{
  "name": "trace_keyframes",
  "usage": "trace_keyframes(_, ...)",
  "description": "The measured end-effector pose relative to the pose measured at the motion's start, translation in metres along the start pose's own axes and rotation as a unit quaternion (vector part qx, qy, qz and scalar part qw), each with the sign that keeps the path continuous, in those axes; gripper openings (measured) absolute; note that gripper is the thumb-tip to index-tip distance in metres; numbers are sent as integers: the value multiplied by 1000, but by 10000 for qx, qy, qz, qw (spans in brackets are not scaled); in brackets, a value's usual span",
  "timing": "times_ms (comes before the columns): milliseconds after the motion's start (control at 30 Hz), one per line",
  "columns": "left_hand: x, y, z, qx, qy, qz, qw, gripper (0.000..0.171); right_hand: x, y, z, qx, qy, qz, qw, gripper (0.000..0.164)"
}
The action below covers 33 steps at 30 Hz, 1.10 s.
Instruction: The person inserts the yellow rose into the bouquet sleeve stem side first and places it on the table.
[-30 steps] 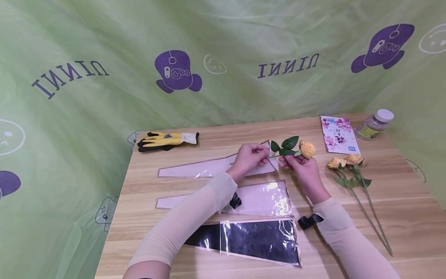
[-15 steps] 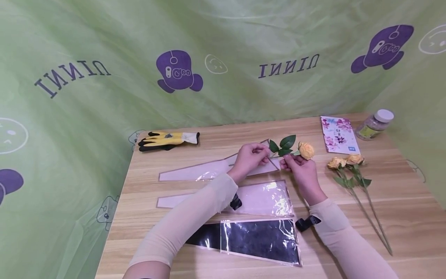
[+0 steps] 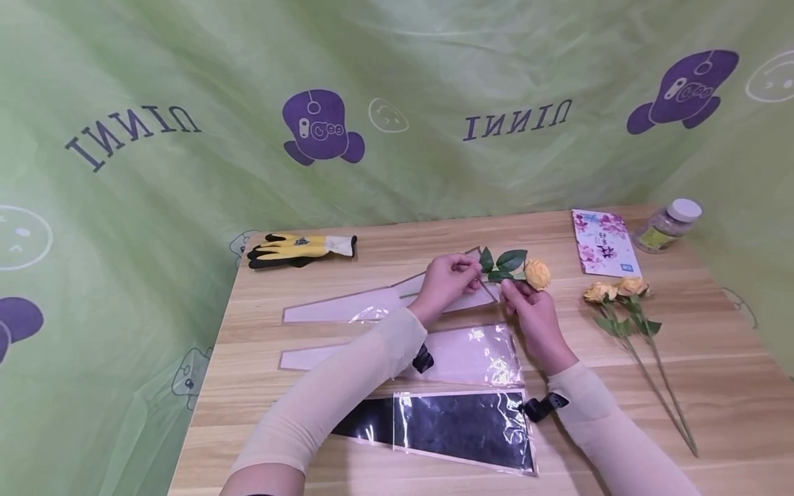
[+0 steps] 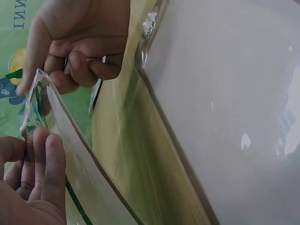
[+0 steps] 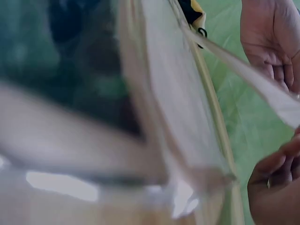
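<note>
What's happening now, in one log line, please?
left hand: pinches tapered pale-pink plastic sleeve | right hand: holds yellow-orange green-leaved rose | stem: partly inside sleeve

The table [image 3: 719, 344] is showing smooth wood grain; the wrappers [image 3: 366, 303], of glossy plastic, are throwing white glints toward me. The flowers [image 3: 537, 274] are displaying matt, cloth-like petals. The cloth curtain [image 3: 422, 182] is hanging creased, carrying a faint sheen.

The cream left sleeve [image 3: 335, 393], faintly wrinkled, fits the forearm closely; the right sleeve [image 3: 611, 421] matches. Small black cameras [image 3: 424, 361] sit at both wrists. Left hand [image 3: 448, 284] and right hand [image 3: 541, 320] are bare.
</note>
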<state>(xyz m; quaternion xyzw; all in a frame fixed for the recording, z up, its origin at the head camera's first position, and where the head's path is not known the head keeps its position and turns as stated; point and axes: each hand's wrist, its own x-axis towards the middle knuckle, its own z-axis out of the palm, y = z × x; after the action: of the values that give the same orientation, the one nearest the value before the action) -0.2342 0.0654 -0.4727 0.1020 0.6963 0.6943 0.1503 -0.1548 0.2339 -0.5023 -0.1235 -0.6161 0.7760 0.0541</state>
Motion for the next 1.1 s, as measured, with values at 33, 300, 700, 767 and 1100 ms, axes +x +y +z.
trace_keyframes(33,0,1,0,-5,33,-18,10000,9,-1,0,-3,189,-225,-57,9996,35)
trace_keyframes(300,-2,3,-1,-61,110,-142,9998,7,-6,0,-24,2015,-1416,316,9687,90)
trace_keyframes(700,-4,5,1,107,138,94,9998,7,-1,-5,-26,1976,-1614,-131,9668,52)
trace_keyframes(767,-5,6,1,184,205,147,9995,7,-1,-5,-26,1916,-1735,-134,9659,49)
trace_keyframes(1100,-9,8,0,263,249,244,9990,6,-3,-6,-28,1321,-1664,-146,9771,38)
